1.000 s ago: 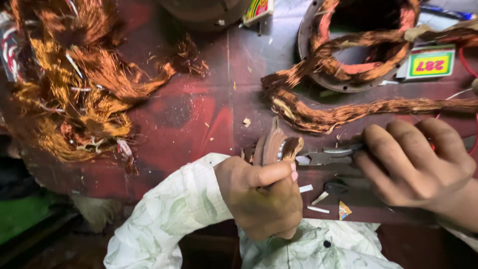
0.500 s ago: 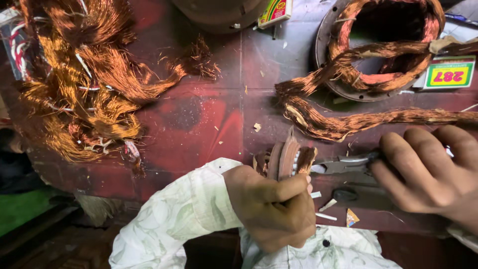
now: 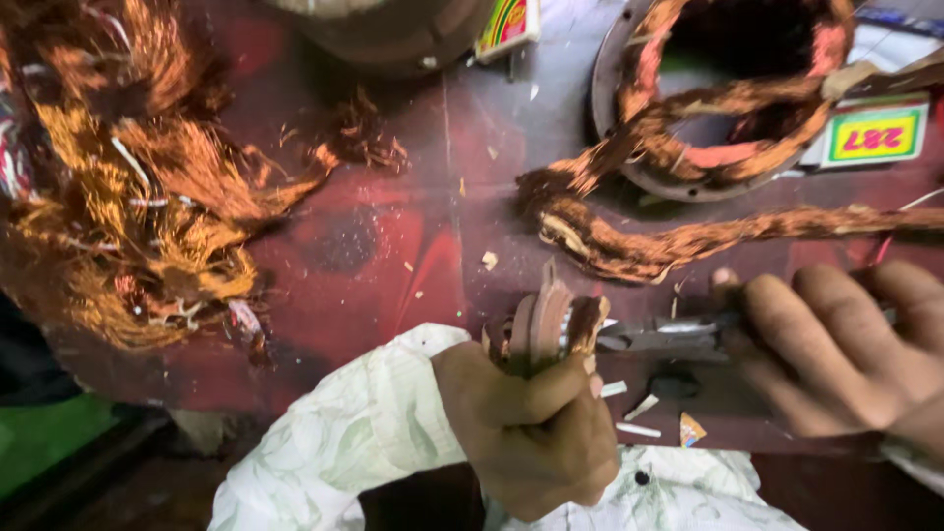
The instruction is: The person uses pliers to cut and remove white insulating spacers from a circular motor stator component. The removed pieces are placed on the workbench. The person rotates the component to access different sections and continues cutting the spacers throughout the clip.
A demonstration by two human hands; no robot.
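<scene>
My left hand (image 3: pixel 536 433) is closed around a small bundle of brown insulation strips and copper wire (image 3: pixel 546 324), held upright over the near edge of the red worktable (image 3: pixel 393 246). My right hand (image 3: pixel 851 344) grips a metal cutting tool (image 3: pixel 659 337) whose jaws point left at the bundle and touch its right side. A twisted rope of copper winding (image 3: pixel 688 241) lies on the table just beyond both hands. It runs up into a round metal stator ring (image 3: pixel 629 147) at the back right.
A big tangle of loose copper wire (image 3: pixel 128 197) fills the left side of the table. A round metal housing (image 3: pixel 393 34) and small colourful cards (image 3: pixel 875 133) sit at the back. Paper scraps (image 3: pixel 639 413) lie near the front edge.
The view has shifted so both hands sit lower and further right in frame. The bundle stays in my left hand, and the cutting tool's jaws have closed in on it.
</scene>
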